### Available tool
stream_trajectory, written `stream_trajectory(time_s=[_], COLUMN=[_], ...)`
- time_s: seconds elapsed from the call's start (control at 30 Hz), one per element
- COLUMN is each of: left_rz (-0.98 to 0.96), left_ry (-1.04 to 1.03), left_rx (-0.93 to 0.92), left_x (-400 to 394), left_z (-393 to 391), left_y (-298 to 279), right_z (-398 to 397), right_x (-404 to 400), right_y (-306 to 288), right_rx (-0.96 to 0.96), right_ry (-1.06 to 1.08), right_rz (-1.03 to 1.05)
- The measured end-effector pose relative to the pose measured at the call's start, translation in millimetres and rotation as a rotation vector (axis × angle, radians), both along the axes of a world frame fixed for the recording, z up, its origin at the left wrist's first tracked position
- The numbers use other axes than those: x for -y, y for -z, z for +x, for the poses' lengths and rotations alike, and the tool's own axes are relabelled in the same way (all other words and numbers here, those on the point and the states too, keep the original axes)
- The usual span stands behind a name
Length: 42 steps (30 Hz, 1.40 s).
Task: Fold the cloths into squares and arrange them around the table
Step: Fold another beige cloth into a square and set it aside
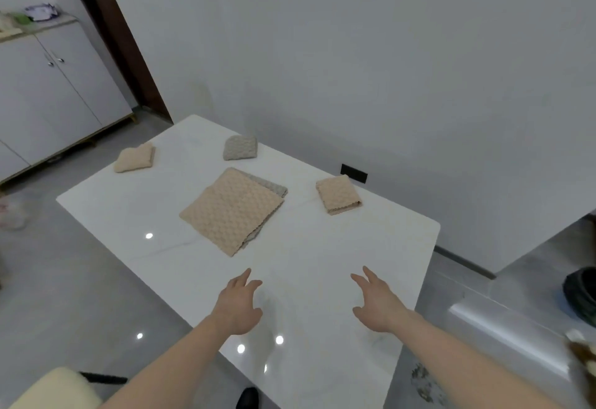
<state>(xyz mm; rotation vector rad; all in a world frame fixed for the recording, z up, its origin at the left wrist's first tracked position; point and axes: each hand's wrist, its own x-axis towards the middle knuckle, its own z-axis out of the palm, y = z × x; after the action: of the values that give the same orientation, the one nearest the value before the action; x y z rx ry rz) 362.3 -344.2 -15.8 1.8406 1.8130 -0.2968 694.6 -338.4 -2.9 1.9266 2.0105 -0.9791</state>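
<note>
Both my hands hover over the near part of the white desk [322, 247], fingers spread and relaxed, holding nothing: left hand [237, 307], right hand [377, 304]. Grip on each side is wide and empty.

Three cloths are already folded into small squares and set near the desk's edges: a beige one [134, 157] at the far left, a grey one [240, 147] at the far side, a beige one [338, 194] toward the right edge by the wall. They lie well apart from each other.

Remaining stack at mid-desk: a beige cloth [230, 210] lying flat, larger than the folded ones, with a grey cloth [277, 187] beneath it, showing only along the far-right and near-right edges. Judgement: at least two left to fold.

Handling, estimated: waffle-textured fabric, soft, light, no stiffness; it will drape and sag when lifted. The glossy desk top probably lets it slide. Scalloped edge visible on the near-right side.

Plan: pinch the top beige cloth at two adjacent corners, one per hand, peeling it clear so the grey one stays put.
</note>
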Motion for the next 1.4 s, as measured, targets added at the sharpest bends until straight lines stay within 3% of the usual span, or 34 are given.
stream_trajectory(time_s=[0.4, 0.67, 1.0, 1.4], left_rz=[-0.040, 0.022, 0.045, 0.105], left_ry=[0.261, 0.273, 0.282, 0.365], left_rx=[-0.111, -0.131, -0.189, -0.059], left_x=[-34.6, -28.0, -3.4, -127.2], left_z=[-120.6, -165.1, -231.0, -305.6], left_y=[27.7, 8.1, -9.4, -8.4], right_z=[-147.4, -160.8, -215.1, -303.7], right_x=[35.7, 67.4, 110.3, 24.0], right_y=[11.4, -14.7, -8.7, -13.3], right_rx=[0.090, 0.136, 0.104, 0.101], right_ry=[0.202, 0.263, 0.307, 0.446], right_rz=[0.007, 0.086, 0.016, 0.061])
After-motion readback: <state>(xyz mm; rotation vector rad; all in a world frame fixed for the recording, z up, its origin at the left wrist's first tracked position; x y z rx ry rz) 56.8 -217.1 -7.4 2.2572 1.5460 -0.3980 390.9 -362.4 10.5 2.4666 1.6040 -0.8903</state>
